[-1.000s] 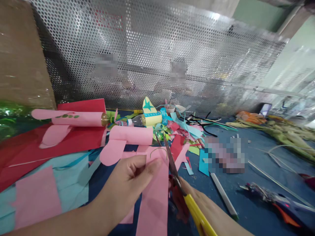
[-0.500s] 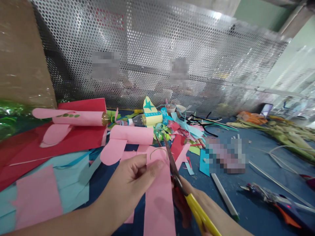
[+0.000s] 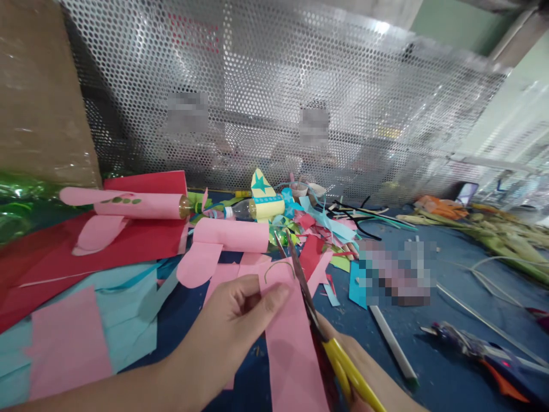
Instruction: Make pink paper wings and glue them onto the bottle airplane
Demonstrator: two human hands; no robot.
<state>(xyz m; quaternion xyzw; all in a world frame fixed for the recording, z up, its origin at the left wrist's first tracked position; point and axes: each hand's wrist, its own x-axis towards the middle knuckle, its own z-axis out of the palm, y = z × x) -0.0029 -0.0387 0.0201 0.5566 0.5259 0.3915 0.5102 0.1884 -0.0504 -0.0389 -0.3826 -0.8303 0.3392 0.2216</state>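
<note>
Between thumb and fingers, my left hand [image 3: 240, 326] pinches a long strip of pink paper [image 3: 294, 355] near its top end. A curved green line is drawn across that end. My right hand [image 3: 343, 349] grips scissors with yellow handles [image 3: 349, 372]; their blades stand apart at the strip's right edge, near the drawn curve. Just beyond lies a bottle wrapped in pink paper [image 3: 231, 236], with a rounded pink flap at its side. A second pink-wrapped bottle [image 3: 150, 206] lies on red paper to the left.
A bottle with yellow paper and blue stars [image 3: 268, 207] lies at the back among paper scraps [image 3: 309, 223]. To the right are a white stick [image 3: 392, 343], a glue gun [image 3: 476, 349] and dried husks [image 3: 493, 234]. Light blue paper [image 3: 132, 326] spreads at left. A perforated metal sheet [image 3: 257, 114] stands behind.
The pink strip has tilted, its lower end swinging to the right. My left hand has shifted slightly right with it. The scissors stay at its right edge.
</note>
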